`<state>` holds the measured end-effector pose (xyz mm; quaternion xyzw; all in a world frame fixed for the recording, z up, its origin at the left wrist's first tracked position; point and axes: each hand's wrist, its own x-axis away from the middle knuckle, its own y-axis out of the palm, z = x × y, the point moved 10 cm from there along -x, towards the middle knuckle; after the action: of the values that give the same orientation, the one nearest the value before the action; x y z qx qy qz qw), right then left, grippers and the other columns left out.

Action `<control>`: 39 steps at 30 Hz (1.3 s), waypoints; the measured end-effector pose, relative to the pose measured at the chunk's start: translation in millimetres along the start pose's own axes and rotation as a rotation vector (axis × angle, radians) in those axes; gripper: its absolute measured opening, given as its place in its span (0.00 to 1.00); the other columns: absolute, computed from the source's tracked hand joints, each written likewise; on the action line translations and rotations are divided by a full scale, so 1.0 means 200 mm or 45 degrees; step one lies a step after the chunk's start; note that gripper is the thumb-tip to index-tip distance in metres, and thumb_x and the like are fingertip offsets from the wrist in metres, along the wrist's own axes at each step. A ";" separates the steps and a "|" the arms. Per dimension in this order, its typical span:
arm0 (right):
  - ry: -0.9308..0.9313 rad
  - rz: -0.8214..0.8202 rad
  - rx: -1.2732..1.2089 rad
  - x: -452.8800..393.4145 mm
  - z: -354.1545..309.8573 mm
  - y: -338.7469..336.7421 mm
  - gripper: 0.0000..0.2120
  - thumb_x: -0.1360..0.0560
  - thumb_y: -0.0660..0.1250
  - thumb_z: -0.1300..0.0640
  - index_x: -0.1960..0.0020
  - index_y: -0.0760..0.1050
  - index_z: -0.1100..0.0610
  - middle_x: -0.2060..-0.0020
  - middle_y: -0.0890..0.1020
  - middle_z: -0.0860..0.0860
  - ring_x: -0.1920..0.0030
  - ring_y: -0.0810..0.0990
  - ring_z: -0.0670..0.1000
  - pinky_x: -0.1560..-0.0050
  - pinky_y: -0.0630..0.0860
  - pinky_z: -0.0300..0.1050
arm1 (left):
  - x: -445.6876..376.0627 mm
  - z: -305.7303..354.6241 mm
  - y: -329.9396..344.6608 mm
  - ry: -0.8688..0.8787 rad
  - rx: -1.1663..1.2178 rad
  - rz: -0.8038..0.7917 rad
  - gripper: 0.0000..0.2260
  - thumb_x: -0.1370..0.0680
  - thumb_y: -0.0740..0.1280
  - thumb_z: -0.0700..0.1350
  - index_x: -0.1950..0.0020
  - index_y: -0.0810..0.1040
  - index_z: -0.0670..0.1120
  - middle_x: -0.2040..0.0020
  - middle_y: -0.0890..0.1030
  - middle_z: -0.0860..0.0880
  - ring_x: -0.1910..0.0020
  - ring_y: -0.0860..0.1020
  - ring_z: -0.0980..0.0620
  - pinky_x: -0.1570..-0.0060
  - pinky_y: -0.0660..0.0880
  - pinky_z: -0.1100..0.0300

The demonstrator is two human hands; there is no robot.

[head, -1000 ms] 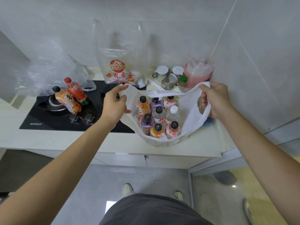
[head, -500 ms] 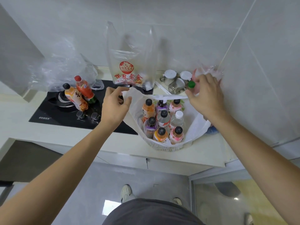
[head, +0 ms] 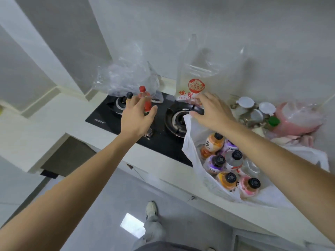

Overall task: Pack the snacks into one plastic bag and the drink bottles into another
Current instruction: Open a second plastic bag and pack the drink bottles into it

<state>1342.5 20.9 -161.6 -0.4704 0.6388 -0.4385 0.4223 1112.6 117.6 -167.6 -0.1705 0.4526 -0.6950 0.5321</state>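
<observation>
Left hand [head: 138, 115] is spread open just before the red-capped bottle [head: 145, 98] on the gas stove [head: 159, 142]; right hand [head: 211, 110], also open, is reached beyond the white bag [head: 192, 142] of bottles beside the stove.

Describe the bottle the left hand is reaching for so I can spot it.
Find the black stove left of the white bag. On its left burner stand two bottles beyond the left hand. It's the red-capped bottle; its neighbour has a black cap.
</observation>
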 end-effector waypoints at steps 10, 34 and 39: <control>0.022 -0.249 -0.209 -0.91 -0.59 0.61 0.25 0.20 0.67 0.44 0.27 0.69 0.54 0.33 0.75 0.54 0.35 0.76 0.57 0.45 0.71 0.49 | -0.60 -0.75 0.17 -0.165 -0.090 -0.218 0.28 0.21 0.63 0.62 0.24 0.69 0.51 0.28 0.71 0.46 0.27 0.68 0.43 0.34 0.73 0.43; 0.168 -0.073 -0.215 -1.12 -0.55 0.58 0.20 0.18 0.64 0.42 0.37 0.71 0.57 0.44 0.81 0.58 0.44 0.81 0.62 0.49 0.77 0.53 | -0.81 -0.65 0.12 0.095 0.002 -0.163 0.19 0.23 0.71 0.60 0.51 0.78 0.44 0.59 0.80 0.49 0.61 0.77 0.48 0.63 0.68 0.55; 0.166 0.080 -0.302 -0.89 -0.41 0.16 0.18 0.19 0.66 0.43 0.41 0.73 0.57 0.46 0.81 0.57 0.48 0.81 0.58 0.50 0.76 0.51 | -0.78 -0.25 -0.12 0.206 0.029 -0.039 0.18 0.23 0.70 0.60 0.50 0.79 0.44 0.56 0.82 0.47 0.58 0.80 0.45 0.59 0.77 0.49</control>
<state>1292.1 212.0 -147.3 -0.4673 0.7266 -0.3763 0.3349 1121.6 280.1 -137.6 -0.1145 0.4835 -0.7197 0.4849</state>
